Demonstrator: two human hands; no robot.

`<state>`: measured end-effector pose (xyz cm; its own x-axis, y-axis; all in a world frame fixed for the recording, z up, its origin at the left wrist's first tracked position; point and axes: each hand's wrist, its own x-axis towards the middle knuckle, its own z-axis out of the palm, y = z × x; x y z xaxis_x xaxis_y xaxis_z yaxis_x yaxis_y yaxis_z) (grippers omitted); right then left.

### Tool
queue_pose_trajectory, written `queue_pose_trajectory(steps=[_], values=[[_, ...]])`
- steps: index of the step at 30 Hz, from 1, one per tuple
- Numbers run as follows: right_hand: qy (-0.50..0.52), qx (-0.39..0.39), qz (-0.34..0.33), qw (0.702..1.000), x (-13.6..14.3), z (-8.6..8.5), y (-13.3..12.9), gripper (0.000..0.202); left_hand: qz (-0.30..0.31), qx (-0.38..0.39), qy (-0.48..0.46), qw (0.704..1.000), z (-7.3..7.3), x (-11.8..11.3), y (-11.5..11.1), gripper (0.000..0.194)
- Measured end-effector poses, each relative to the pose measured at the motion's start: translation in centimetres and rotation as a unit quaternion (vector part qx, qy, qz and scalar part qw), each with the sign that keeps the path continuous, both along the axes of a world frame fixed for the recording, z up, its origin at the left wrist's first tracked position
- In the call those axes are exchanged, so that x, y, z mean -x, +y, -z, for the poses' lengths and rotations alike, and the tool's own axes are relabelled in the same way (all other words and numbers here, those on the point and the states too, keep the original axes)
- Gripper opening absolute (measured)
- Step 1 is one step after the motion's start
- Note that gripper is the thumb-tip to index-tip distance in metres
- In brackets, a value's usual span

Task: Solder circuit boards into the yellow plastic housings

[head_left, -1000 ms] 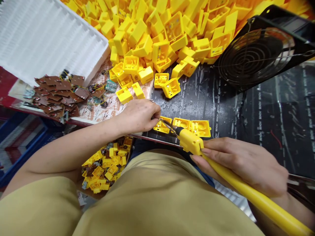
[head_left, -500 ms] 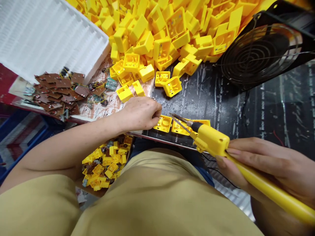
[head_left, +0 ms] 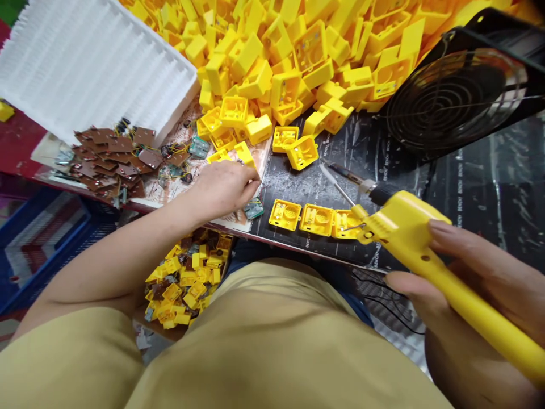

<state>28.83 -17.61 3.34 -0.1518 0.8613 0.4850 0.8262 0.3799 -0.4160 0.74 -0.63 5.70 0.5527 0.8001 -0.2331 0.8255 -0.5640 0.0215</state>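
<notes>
My right hand [head_left: 472, 284] is wrapped round a yellow soldering tool [head_left: 409, 227], whose metal tip and thin side tube point left over the black mat. Below the tip, several open yellow cases [head_left: 285, 215] lie in a row near the table's front edge. My left hand [head_left: 232, 187] is closed, its fingertips pressed together; what they hold, if anything, is hidden. Beside it lies a small green circuit board [head_left: 254, 208], and yellow cases [head_left: 244, 153] sit just behind it. Two more open cases [head_left: 302, 152] lie between the row and the pile.
A large pile of yellow cases [head_left: 255, 74] fills the back. A black fan [head_left: 455, 96] stands at the back right. Brown circuit boards [head_left: 110, 156] lie left, before a white foam tray [head_left: 97, 62]. Below the table are a box of yellow parts [head_left: 183, 284] and a blue crate [head_left: 46, 244].
My left hand has moved left and back, off the row of cases, uncovering the green board. My right hand has raised the tool's tip away from the row, up and to the right.
</notes>
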Motion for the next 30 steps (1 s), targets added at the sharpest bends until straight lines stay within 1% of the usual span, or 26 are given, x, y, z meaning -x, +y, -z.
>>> queue_pose_trajectory(steps=[2, 4, 5, 7, 9, 10, 12, 13, 14, 16, 17, 19, 21, 23, 25, 27, 30], values=[[-0.028, -0.033, -0.020, 0.999, -0.9, 0.6, 0.4, 0.074, 0.011, -0.017, 0.028, 0.999, 0.4, -0.7, -0.2, 0.032], [-0.033, -0.070, 0.010, 0.997, -0.8, 1.0, 0.6, 0.067, 0.026, -0.016, 0.057, 0.998, 0.7, -1.4, -0.4, 0.032], [-0.031, -0.079, 0.010, 0.996, -0.3, 1.0, 0.7, 0.063, 0.034, -0.014, 0.066, 0.997, 0.9, -1.7, -0.4, 0.032], [-0.026, -0.076, -0.022, 0.997, 1.0, 1.0, 1.2, 0.061, 0.048, -0.013, 0.066, 0.997, 1.4, -2.1, -0.5, 0.030], [-0.029, -0.061, -0.069, 0.995, 2.5, 1.0, 2.0, 0.063, 0.052, -0.018, 0.053, 0.997, 1.8, -2.2, -0.5, 0.030], [-0.035, -0.058, -0.084, 0.994, 3.2, 1.1, 2.6, 0.059, 0.052, -0.019, 0.045, 0.997, 2.0, -2.2, -0.5, 0.029], [-0.045, -0.056, -0.096, 0.993, 4.3, 1.6, 3.8, 0.040, 0.041, -0.018, 0.024, 0.999, 2.1, -1.8, -0.5, 0.027], [-0.048, -0.054, -0.105, 0.992, 4.8, 1.9, 4.4, 0.034, 0.031, -0.014, 0.005, 0.999, 2.1, -1.4, -0.4, 0.025], [-0.052, -0.051, -0.116, 0.991, 5.2, 2.3, 4.9, 0.033, 0.018, -0.005, -0.023, 1.000, 2.0, -1.0, -0.3, 0.023], [-0.056, -0.044, -0.135, 0.988, 5.9, 3.2, 5.8, 0.039, -0.009, 0.034, -0.116, 0.993, 2.0, -0.1, -0.2, 0.019], [-0.057, -0.041, -0.142, 0.987, 6.3, 3.6, 6.1, 0.040, -0.021, 0.065, -0.176, 0.982, 2.0, 0.3, -0.2, 0.017], [-0.058, -0.037, -0.143, 0.987, 6.9, 4.2, 6.5, 0.037, -0.039, 0.139, -0.283, 0.948, 2.4, 1.0, -0.2, 0.013], [-0.060, -0.035, -0.132, 0.989, 7.4, 4.5, 6.7, 0.037, -0.046, 0.202, -0.345, 0.915, 2.9, 1.3, -0.4, 0.011], [-0.065, -0.038, -0.107, 0.991, 7.8, 4.6, 6.9, 0.038, -0.042, 0.246, -0.374, 0.893, 3.4, 1.3, -0.6, 0.011], [-0.067, -0.046, -0.082, 0.993, 7.9, 4.6, 7.2, 0.036, -0.038, 0.270, -0.390, 0.880, 3.9, 1.1, -0.7, 0.012], [-0.067, -0.056, -0.073, 0.994, 7.9, 4.6, 7.5, 0.033, -0.035, 0.270, -0.392, 0.879, 4.2, 0.8, -0.8, 0.014], [-0.062, -0.068, -0.076, 0.993, 7.7, 4.2, 7.7, 0.037, -0.026, 0.243, -0.381, 0.892, 4.6, 0.6, -0.9, 0.015]])
